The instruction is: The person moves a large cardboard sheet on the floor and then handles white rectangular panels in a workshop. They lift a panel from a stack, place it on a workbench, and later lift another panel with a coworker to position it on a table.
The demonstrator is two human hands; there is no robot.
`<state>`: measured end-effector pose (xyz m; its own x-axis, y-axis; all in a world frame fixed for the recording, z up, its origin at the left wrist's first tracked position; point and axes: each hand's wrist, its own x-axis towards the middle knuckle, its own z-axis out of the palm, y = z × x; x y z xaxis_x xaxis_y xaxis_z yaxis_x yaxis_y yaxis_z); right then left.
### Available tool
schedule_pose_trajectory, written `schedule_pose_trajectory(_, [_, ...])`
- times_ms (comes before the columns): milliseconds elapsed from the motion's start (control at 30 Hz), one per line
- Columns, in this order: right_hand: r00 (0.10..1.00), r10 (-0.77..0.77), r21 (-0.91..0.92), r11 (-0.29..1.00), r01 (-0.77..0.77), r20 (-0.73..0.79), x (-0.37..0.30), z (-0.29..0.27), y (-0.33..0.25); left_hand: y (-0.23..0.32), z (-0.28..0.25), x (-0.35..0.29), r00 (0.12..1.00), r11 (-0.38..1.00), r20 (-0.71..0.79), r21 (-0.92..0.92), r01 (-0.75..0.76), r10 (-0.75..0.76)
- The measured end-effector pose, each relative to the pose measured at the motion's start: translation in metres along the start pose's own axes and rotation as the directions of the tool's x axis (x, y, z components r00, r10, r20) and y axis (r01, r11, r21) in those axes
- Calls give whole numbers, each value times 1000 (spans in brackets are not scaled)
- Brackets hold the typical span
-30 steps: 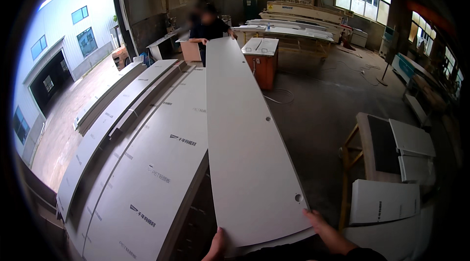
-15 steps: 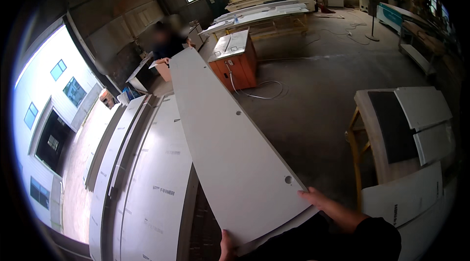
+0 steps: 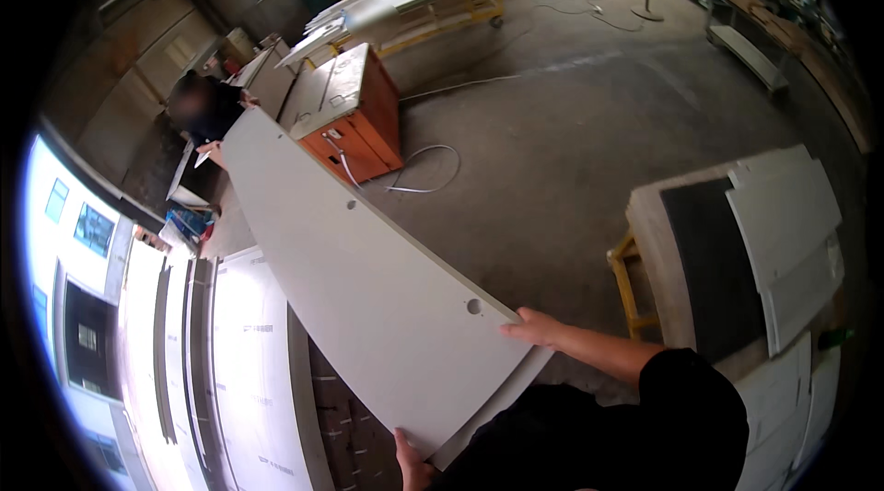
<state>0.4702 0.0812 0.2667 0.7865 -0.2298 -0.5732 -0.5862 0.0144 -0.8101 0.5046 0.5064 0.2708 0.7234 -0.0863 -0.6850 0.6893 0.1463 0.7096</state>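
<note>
A long white panel (image 3: pixel 341 279) with round holes along its right edge stretches from me to the far left. My right hand (image 3: pixel 534 327) is closed on its near right corner, beside the largest hole. At the near left corner my left hand (image 3: pixel 412 465) grips the edge, thumb on top and fingers hidden underneath. Below the near end shows the edge of another white board (image 3: pixel 497 406); whether the two touch I cannot tell. A co-worker (image 3: pixel 207 114) in dark clothes holds the panel's far end with both hands.
An orange cabinet (image 3: pixel 364 127) with a pale hose stands right of the panel's far end. Stacked white sheets (image 3: pixel 253 371) lie at left. On the right, a yellow-framed stand (image 3: pixel 631 284) bears a dark mat (image 3: pixel 714 261) and white boards (image 3: pixel 783 224). A board-laden bench (image 3: pixel 424 3) is behind.
My view has turned right and the surroundings have shifted left in it. The panel's far end and the co-worker now appear farther left. Both my hands keep their hold on the panel.
</note>
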Motion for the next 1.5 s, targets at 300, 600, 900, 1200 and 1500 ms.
schedule_pose_trajectory(300, [996,-12,119,993,1,90,198,-168,-83,56,242,115,968,981,-189,-132,140,-163])
schedule_pose_trajectory(600, [964,-60,104,994,34,257,398,-366,-160,86,478,230,963,947,-265,-319,-34,-55])
schedule_pose_trajectory(900, [909,19,61,997,-50,417,581,-603,-266,90,735,340,962,917,-264,-397,-42,-71])
schedule_pose_trajectory(1200, [924,79,-40,997,-69,374,781,-802,-331,125,989,471,933,897,-259,-425,123,-251])
schedule_pose_trajectory(1500, [873,279,-231,953,-198,401,933,-969,-397,182,1230,533,869,876,-418,-482,36,-266])
